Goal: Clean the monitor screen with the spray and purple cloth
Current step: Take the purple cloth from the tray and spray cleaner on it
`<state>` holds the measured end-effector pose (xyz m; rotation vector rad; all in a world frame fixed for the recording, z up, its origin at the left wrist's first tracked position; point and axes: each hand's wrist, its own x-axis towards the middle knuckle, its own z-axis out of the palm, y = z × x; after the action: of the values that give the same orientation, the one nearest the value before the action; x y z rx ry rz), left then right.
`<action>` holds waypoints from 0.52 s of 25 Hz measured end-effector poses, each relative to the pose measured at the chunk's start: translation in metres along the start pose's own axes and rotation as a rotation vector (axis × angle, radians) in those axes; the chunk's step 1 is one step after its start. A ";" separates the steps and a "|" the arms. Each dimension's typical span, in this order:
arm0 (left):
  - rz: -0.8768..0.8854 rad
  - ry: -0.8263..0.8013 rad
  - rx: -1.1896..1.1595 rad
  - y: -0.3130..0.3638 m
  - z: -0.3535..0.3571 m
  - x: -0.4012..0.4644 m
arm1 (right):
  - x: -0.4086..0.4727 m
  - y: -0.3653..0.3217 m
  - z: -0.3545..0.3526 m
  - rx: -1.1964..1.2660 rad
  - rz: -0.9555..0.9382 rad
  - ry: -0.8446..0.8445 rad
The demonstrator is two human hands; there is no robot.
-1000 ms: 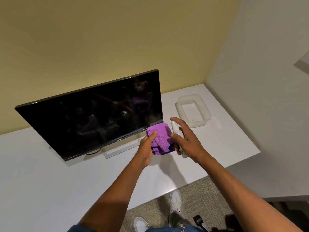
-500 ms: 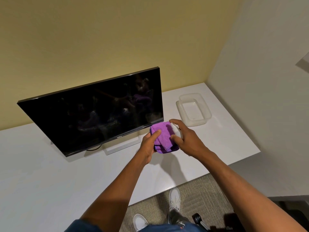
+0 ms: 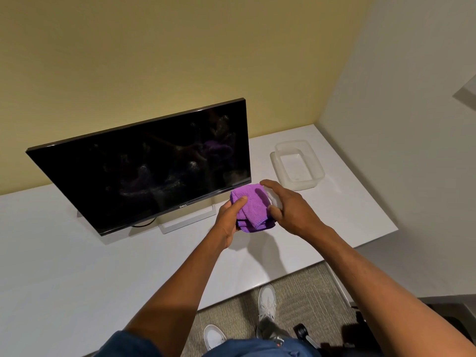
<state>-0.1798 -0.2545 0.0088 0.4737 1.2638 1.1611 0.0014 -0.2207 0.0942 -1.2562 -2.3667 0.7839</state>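
Observation:
A black monitor [image 3: 144, 166] stands on the white desk [image 3: 64, 266], its dark screen showing smudges and faint reflections. Just off its lower right corner, my left hand [image 3: 229, 220] holds a folded purple cloth [image 3: 251, 208] from below, thumb on top. My right hand [image 3: 288, 207] is wrapped around a small white spray bottle [image 3: 273, 199], whose top points at the cloth. Most of the bottle is hidden by my fingers. The two hands are almost touching above the desk.
A translucent plastic tray [image 3: 298, 166] sits on the desk to the right of the monitor. The monitor's white stand [image 3: 188, 220] and a black cable [image 3: 143, 224] lie under the screen. A grey wall closes the right side. My shoes stand on carpet below the desk edge.
My right hand has drawn closer to the cloth and curled over the spray bottle, hiding more of it. The cloth and left hand stayed nearly in place.

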 end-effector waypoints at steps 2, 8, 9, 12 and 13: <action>-0.003 -0.001 0.000 0.000 0.000 -0.001 | 0.002 -0.001 0.000 -0.025 0.013 -0.005; -0.009 -0.012 0.000 -0.002 0.000 -0.002 | 0.001 -0.003 0.002 0.006 0.032 -0.069; -0.009 -0.010 0.000 -0.003 0.000 -0.003 | 0.000 -0.003 0.002 -0.015 0.039 -0.060; -0.008 -0.005 0.003 -0.004 0.002 -0.005 | -0.003 -0.001 0.001 -0.071 0.049 -0.002; -0.010 -0.003 0.006 -0.004 0.003 -0.005 | -0.003 -0.001 -0.001 -0.077 0.047 0.009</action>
<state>-0.1752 -0.2599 0.0092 0.4723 1.2662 1.1483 0.0029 -0.2235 0.0953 -1.3478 -2.3892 0.7058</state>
